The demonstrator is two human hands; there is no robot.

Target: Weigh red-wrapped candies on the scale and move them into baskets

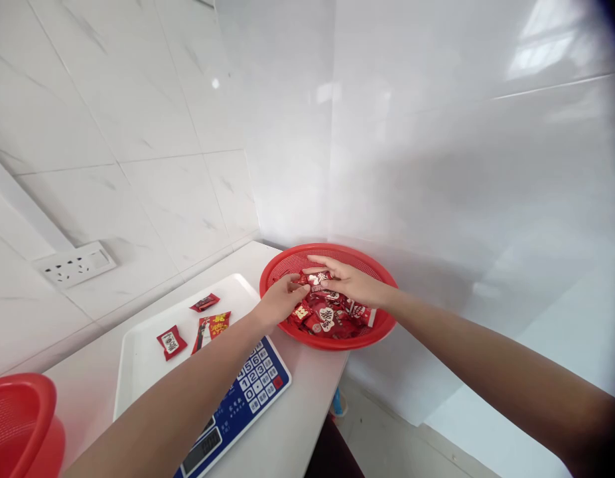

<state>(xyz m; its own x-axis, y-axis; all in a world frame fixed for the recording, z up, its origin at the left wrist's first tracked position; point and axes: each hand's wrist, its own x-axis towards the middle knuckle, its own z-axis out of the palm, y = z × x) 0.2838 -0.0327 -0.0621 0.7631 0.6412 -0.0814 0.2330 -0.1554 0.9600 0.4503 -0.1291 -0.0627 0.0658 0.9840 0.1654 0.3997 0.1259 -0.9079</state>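
1. Head view: big, shiny, pale walls [411,133] meet in a corner.
2. A white table [292,418] sits by the walls.
3. On it is a scale with a white tray [142,372] and blue number keys [260,382]. The person's left arm hides some of it.
4. A red basket [332,343] full of holes sits just beside the scale, near the corner. Red packets [327,320] lie in a pile inside it.
5. Another red basket [43,411] is at the bottom left, and only part of it shows.
6. The right hand [354,282] is over the pile. Its fingers are stretched out and its thumb is apart from them. It is too hard to tell if it grips a packet.
7. The left hand [280,299] is close by, fingers bent, its thumb tip at a packet between the hands. Nobody can tell if it pinches it.
8. A white wall socket [75,265] is on the left.
9. Three packets lie apart on the tray: a red and yellow one [217,325], a red and white one [171,342], and a small dark red one [205,303].
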